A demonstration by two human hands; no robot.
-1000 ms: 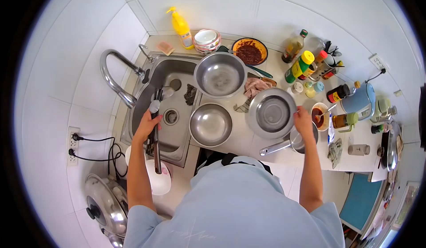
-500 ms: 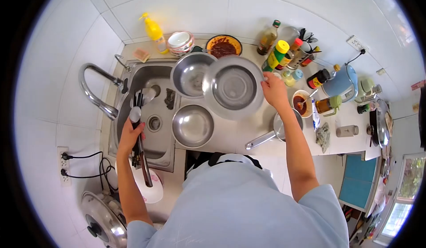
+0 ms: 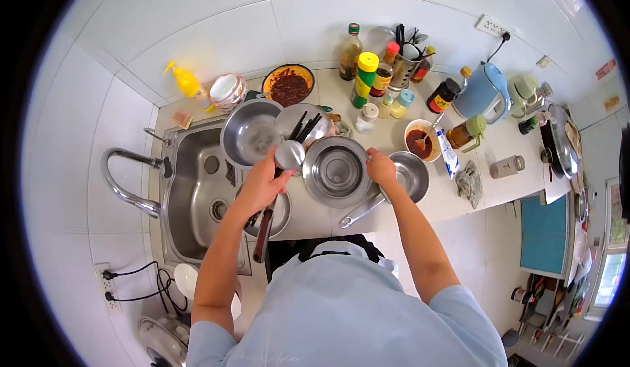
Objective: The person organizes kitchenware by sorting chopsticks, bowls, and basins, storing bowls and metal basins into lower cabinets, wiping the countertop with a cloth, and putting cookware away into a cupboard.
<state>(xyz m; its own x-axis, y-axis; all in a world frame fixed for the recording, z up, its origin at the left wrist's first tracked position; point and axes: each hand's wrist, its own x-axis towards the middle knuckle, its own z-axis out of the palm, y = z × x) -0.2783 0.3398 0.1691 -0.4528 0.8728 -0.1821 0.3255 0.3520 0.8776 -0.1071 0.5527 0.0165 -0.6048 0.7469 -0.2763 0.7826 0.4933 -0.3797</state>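
My left hand is closed round a bundle of utensils, with black chopsticks, a metal spoon and a brown handle sticking out. The bundle is held over the counter, above a steel bowl that it partly covers. My right hand grips the rim of a wide-rimmed metal basin. A steel saucepan lies just right of the basin, partly behind my right hand. Another large steel bowl stands beyond my left hand, by the sink edge.
The sink and faucet are at left. Along the wall stand a yellow soap bottle, a bowl of dark red sauce, several seasoning bottles and a blue kettle. A smaller sauce bowl is at right.
My left hand has carried the utensils from over the sink to over the counter. My right hand first raised the basin over the large bowl, then brought it back down beside the saucepan.
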